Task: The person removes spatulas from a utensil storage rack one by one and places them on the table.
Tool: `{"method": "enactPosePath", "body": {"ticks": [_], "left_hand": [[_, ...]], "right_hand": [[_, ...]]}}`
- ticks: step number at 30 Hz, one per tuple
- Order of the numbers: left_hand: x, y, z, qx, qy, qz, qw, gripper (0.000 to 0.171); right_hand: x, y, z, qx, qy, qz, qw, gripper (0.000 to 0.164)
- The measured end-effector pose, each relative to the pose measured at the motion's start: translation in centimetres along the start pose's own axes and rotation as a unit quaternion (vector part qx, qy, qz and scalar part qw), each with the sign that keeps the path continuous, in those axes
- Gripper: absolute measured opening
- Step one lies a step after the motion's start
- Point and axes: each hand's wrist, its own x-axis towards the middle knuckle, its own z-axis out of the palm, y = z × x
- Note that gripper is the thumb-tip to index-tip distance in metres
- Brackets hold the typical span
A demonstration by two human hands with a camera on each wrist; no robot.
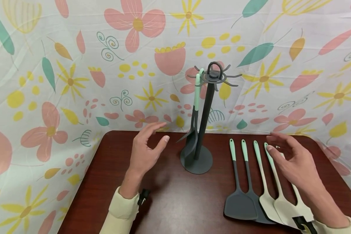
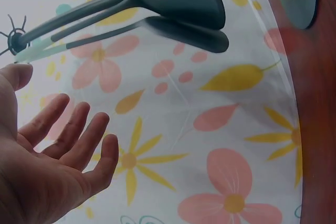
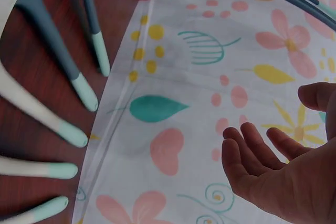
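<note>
Head view, flat-lying utensils [image 1: 269, 204], handles [image 1: 257, 150] toward cloth [image 1: 84, 45]

No text, label, brand, number or sign can be read in any of the three views: no lettering can be made out on the utensils [image 1: 240, 205], the dark stand [image 1: 204, 162], the worktop [image 1: 178, 204], the flower-patterned cloth [image 1: 84, 42] or the black wrist straps [image 1: 143, 196].

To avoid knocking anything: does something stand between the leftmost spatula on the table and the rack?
Nothing visible does: only bare table separates the spatula from the rack; the hanging utensils are on its other side.
</note>
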Motion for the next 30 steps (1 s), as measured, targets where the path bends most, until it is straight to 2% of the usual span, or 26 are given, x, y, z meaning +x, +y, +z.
{"method": "enactPosePath", "body": {"ticks": [5,16,30], "left_hand": [[-0.1,-0.3,-0.4,0.001,0.007,-0.001,1.0,0.039],[-0.1,0.0,-0.4,0.0,0.002,-0.006,1.0,0.039],[0.1,0.2,-0.1,-0.006,-0.011,-0.002,0.9999,0.04]], "right_hand": [[0.5,-0.8,1.2,-0.004,0.012,-0.043,0.999,0.052],[1.2,-3.3,3.3,0.018,0.007,-0.099,0.995,0.053],[2.4,-5.9,5.0,0.035,-0.006,-0.122,0.992,0.052]]}}
